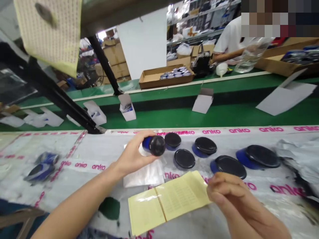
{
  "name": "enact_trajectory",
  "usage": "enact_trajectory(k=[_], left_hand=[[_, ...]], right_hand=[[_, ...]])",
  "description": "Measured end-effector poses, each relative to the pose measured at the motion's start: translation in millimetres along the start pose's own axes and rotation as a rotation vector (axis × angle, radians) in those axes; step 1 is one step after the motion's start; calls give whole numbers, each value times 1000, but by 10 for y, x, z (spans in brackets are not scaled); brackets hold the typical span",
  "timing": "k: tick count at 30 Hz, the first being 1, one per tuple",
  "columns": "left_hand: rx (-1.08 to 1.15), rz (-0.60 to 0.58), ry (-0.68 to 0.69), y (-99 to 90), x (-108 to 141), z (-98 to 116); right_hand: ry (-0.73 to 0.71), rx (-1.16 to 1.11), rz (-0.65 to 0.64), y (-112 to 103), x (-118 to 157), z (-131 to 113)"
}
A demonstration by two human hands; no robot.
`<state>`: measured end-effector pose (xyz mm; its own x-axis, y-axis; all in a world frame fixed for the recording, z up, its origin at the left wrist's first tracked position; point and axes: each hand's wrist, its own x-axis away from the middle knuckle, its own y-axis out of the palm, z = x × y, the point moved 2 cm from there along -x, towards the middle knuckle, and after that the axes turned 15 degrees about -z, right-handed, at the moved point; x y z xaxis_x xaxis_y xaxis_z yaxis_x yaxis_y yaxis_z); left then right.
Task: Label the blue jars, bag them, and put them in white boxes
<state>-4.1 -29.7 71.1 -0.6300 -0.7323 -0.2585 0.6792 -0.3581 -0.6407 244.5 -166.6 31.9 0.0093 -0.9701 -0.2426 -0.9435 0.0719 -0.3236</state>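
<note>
My left hand [133, 154] grips a round black-and-blue plastic disc [154, 145] edge-on, with a white piece showing behind it. Several similar discs lie in a row to its right, including one [182, 158] close by and a larger one [262, 156] farther along. My right hand [231, 202] has its fingertips pinched together just beside a yellow sheet of labels [166, 202], and nothing shows between them. A white plastic bag [144, 174] lies under my left hand, on a table covered with pink-printed "anko" plastic sheeting [249, 130].
Two blue-and-black items [42, 167] lie at the left of the table. Behind it runs a green conveyor belt [159, 116] with small white cartons [127, 108]. A cardboard tray [165, 76] holds blue-and-white items. A co-worker's arm [226, 56] reaches near a clear plastic bag [251, 56].
</note>
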Motion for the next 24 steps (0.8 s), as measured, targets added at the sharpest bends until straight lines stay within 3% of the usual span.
enact_trajectory(k=[5,10,18,21,24], left_hand=[[86,-100,67,155,210,104],[113,-134,148,214,280,30],[396,-52,42,356,442,-123],[302,24,15,402,484,-143],[126,-27,-30,431,490,-126]], right_hand=[[-2,-48,-117,64,-170,-180],[46,-28,-246,188,-316,-281],[131,-215,-240,499,-354,-265],[201,-403,-227,665,-334,-323],[210,-521,-202,758,-331,-335]])
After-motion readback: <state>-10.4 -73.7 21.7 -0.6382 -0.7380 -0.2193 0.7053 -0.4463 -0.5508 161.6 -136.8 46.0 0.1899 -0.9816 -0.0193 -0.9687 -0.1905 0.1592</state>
